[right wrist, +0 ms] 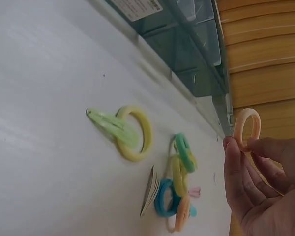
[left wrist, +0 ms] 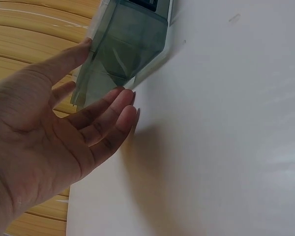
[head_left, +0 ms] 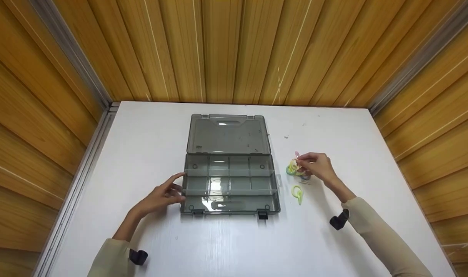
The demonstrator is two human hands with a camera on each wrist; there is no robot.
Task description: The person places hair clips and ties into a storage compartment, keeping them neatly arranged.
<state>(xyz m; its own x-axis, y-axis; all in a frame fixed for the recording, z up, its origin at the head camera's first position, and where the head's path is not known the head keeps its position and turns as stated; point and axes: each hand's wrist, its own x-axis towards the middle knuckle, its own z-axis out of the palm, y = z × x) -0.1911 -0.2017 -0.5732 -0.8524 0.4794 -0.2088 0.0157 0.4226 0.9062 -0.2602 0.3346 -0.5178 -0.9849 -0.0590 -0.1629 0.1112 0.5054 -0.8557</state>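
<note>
Smoky translucent plastic forms the compartment box (head_left: 230, 212), which lies open at the middle of the table with its lid (head_left: 229, 134) laid back. On one wall, a white label (right wrist: 137, 7) carries fine print and what looks like a barcode, cut off by the frame and too small to read; a dark mark in a corner of the lid is equally illegible. The right hand (head_left: 316, 167) pinches a peach hair ring (right wrist: 238, 129) between thumb and fingertips, right of the box. The left hand (head_left: 160, 198) touches the box's left side, thumb and fingers spread wide. Hair ties (right wrist: 179, 174) overlap in a pile, partly hiding a pink piece; in the head view the right hand covers some of them. Nearer, a green clip (right wrist: 113, 129) overlaps a yellow ring (right wrist: 147, 132). Beneath is a white tabletop (head_left: 234, 246), faintly marked; wood-grain panels (head_left: 218, 50) enclose it, with grey metal strips (head_left: 76, 50) at the corners.
</note>
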